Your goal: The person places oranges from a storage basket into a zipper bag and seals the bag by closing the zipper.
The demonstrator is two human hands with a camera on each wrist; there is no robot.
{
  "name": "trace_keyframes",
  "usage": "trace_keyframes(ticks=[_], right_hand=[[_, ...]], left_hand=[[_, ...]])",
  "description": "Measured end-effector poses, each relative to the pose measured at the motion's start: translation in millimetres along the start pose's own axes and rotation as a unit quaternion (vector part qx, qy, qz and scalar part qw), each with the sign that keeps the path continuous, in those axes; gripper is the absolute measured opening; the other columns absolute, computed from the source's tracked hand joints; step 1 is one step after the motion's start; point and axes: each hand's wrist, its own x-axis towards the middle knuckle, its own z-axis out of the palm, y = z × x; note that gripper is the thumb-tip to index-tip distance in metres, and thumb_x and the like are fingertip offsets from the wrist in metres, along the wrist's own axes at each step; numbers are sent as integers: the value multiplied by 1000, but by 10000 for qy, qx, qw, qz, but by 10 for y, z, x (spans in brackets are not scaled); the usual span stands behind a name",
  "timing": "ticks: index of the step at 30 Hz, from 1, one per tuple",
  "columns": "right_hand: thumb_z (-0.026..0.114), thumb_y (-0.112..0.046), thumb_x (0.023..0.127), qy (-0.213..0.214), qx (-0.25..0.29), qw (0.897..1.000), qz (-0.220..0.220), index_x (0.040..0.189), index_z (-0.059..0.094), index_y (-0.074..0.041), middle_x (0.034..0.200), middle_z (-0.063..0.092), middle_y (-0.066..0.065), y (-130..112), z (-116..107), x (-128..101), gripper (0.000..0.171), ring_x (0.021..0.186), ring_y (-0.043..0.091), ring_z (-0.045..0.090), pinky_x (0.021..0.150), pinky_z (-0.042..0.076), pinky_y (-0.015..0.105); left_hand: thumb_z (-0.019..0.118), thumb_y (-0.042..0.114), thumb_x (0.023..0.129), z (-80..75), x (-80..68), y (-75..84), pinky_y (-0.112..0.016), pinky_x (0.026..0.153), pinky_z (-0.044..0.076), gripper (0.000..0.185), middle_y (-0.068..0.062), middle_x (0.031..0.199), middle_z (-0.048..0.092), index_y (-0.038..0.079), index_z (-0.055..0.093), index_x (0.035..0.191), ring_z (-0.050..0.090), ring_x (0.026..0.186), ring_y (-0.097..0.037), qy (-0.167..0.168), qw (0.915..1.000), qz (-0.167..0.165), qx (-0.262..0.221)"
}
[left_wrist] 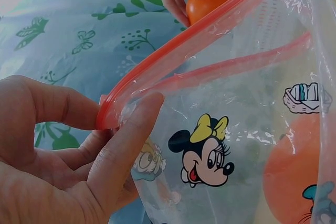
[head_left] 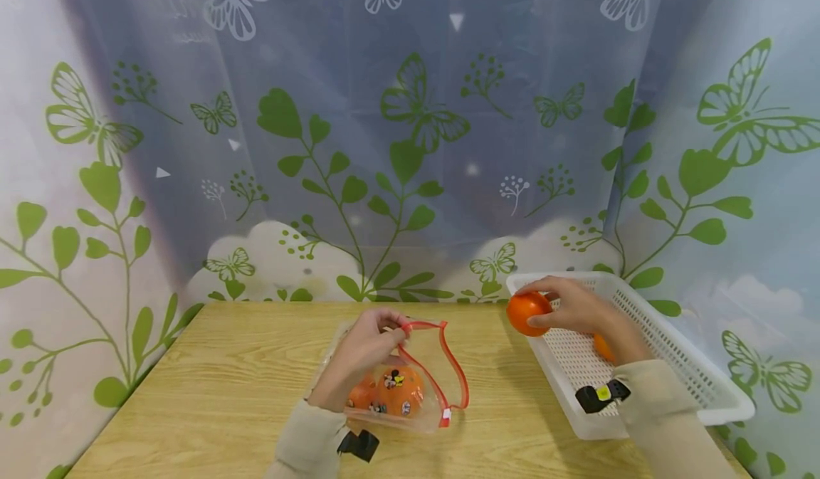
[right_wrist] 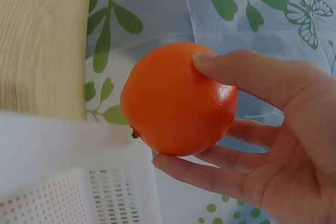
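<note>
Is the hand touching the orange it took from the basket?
Touching. The right wrist view shows the right hand gripping the orange, thumb on top.

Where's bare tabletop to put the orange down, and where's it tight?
Free: the table left of the zip bag, out to its left edge, and the far strip behind the bag up to the curtain. Narrower: the gap between bag and white basket. Crowded: the bag, gripped by the left hand, and the basket's near-left corner, where the right hand holds the orange.
</note>
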Motion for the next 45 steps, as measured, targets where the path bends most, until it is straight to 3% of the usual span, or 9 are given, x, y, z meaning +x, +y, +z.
trace_keyframes(ticks=[10, 26, 29, 38, 45], right_hand=[[80, -23, 89, -84, 292, 9995, 14, 136, 66, -10, 144, 59, 22, -105, 78, -5, 51, 122, 45, 59, 96, 54, 60], [82, -20, 88, 56, 463, 9973, -565, 135, 66, -9, 138, 64, 20, -243, 148, -16, 51, 123, 44, 62, 100, 54, 63], [81, -20, 89, 38, 645, 9961, -600, 135, 66, -8, 138, 63, 21, -265, 172, -34, 51, 122, 46, 61, 96, 57, 60], [81, -22, 90, -6, 1018, 9924, -695, 137, 65, -10, 139, 63, 18, -314, 265, -64, 51, 121, 40, 62, 82, 60, 28], [81, -22, 90, -29, 1175, 9898, -810, 138, 65, -10, 139, 63, 19, -354, 330, -61, 51, 119, 38, 62, 80, 62, 26]], left_hand=[[54, 3, 103, 8, 6, -10, -42, 73, 66, 14, -11, 98, 62, -1, 65, 111, 62, 82, -20, 10, 10000, 32, -5], [54, 4, 103, 7, 4, -8, -43, 74, 66, 15, -12, 99, 62, -1, 65, 111, 62, 84, -20, 10, 10000, 49, 6], [54, 4, 103, 7, 4, -9, -44, 75, 66, 15, -11, 99, 63, 0, 65, 111, 62, 84, -20, 20, 10000, 32, 10], [54, 4, 103, 8, 1, 1, -45, 76, 66, 15, -12, 99, 62, -1, 65, 112, 62, 84, -20, 4, 10000, 17, -10], [54, 4, 103, 7, -3, -5, -44, 74, 66, 15, -12, 98, 62, -1, 65, 111, 62, 83, -20, 14, 10000, 23, -6]])
